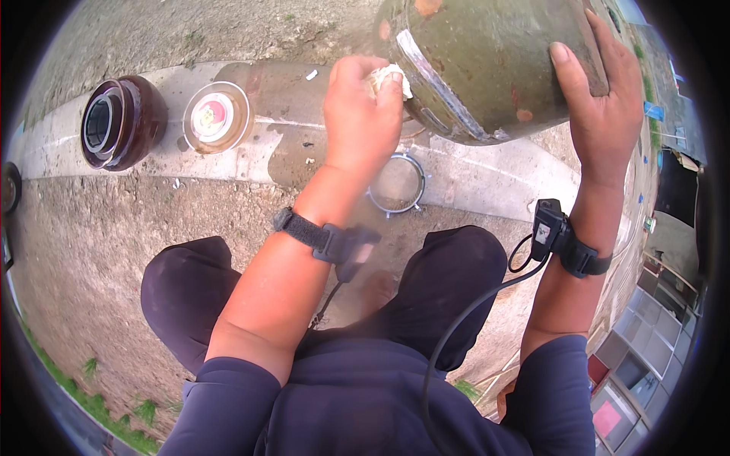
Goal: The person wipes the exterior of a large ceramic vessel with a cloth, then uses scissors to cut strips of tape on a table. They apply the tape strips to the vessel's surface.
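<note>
A large olive-green rounded jar [479,68] is tilted at the top right, with a whitish band along one edge and a few orange-brown spots. My right hand [604,102] grips its right end, thumb on the side and fingers around the far edge. My left hand [361,106] is closed on a crumpled white wad [389,80], tissue or cloth, beside the jar's banded edge. The wad appears to touch the jar. Below them, a thin metal ring [396,183] with small tabs lies on the ground.
On the pale concrete strip [296,114] to the left stand a dark brown glazed pot [152,114] and a shallow round clear dish [242,114] with a pink-and-white centre. White scraps lie about. My knees [182,266] are bent below. A cable [449,334] runs down from my right wrist strap.
</note>
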Demonstrator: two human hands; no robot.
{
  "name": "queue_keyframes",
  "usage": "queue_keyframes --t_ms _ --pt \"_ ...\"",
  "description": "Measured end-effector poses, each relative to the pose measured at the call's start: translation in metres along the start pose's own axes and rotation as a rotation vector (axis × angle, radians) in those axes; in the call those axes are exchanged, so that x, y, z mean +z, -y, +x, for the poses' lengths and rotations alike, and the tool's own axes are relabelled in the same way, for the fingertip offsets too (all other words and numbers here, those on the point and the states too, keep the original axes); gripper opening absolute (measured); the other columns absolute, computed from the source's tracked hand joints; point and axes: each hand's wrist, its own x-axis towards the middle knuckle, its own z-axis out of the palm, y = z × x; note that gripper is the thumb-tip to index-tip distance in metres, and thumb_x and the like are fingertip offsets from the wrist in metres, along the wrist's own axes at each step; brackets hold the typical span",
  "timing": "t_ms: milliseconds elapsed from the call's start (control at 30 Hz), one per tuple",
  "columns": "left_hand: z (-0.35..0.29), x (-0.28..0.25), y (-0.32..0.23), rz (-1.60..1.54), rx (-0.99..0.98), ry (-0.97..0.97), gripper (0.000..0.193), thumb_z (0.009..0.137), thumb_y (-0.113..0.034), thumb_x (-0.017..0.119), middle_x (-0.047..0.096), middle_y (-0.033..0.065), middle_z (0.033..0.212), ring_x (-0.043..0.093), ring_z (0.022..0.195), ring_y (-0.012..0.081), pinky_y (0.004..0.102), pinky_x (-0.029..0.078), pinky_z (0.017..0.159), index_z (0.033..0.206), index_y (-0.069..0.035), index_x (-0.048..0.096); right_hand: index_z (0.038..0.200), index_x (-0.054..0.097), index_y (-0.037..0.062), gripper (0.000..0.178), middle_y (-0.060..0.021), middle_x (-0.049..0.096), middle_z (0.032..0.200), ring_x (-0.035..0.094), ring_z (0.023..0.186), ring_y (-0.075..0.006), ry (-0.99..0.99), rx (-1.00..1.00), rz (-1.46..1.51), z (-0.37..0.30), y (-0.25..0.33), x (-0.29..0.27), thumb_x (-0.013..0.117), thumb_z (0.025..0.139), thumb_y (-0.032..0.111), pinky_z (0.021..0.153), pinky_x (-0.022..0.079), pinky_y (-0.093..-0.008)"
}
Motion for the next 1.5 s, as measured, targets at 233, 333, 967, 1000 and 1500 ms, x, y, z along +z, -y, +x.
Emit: queue_keyframes --t_ms 233,333,967,1000,1500 --pt "0.009 -0.009 -0.005 -0.169 -0.167 0.076 0.021 0.092 -0.012 0.072 0.068 0.0127 0.103 0.064 0.092 0.0221 0.0342 0.051 0.083 0.107 -0.001 0.063 0.130 0.069 0.0041 0.050 -0.0126 0.069 0.124 0.065 0.116 -0.0256 0.052 -0.037 0.043 0.001 -0.013 -0.002 0.079 0.088 0.029 0.104 0.047 -0.0356" --pt "0.016 -0.026 0.003 -0.533 -0.408 0.087 0.021 0.093 -0.011 0.072 0.069 0.0056 0.099 0.062 0.081 0.0077 0.0241 0.050 0.071 0.110 -0.003 0.061 0.131 0.069 0.0045 0.052 -0.0126 0.068 0.124 0.065 0.116 -0.0257 0.048 -0.015 0.030 0.000 -0.010 -0.002 0.079 0.088 0.031 0.104 0.047 -0.0356" --pt "0.014 -0.021 0.013 -0.538 -0.632 0.038 0.010 0.094 -0.006 0.061 0.061 0.0003 0.087 0.055 0.071 0.0071 0.0233 0.046 0.064 0.104 -0.005 0.057 0.132 0.068 0.0034 0.052 -0.0139 0.068 0.126 0.065 0.116 -0.0257 0.063 -0.037 0.035 0.001 -0.013 -0.002 0.078 0.088 0.028 0.104 0.047 -0.0361" --pt "0.013 -0.019 0.013 -0.538 -0.632 0.040 0.010 0.094 -0.006 0.061 0.061 0.0003 0.087 0.055 0.071 0.0071 0.0233 0.046 0.064 0.104 -0.005 0.057 0.132 0.068 0.0034 0.052 -0.0139 0.068 0.126 0.065 0.116 -0.0257 0.063 -0.036 0.034 0.001 -0.013 -0.002 0.078 0.088 0.028 0.104 0.047 -0.0361" --pt "0.005 -0.006 0.023 -0.280 -0.481 0.095 0.038 0.100 -0.036 0.067 0.071 0.0177 0.096 0.066 0.094 0.0221 0.0379 0.052 0.087 0.108 0.001 0.063 0.131 0.067 0.0013 0.051 -0.0153 0.068 0.125 0.065 0.116 -0.0273 0.060 -0.066 0.017 0.004 -0.012 -0.002 0.077 0.089 0.026 0.104 0.047 -0.0362"
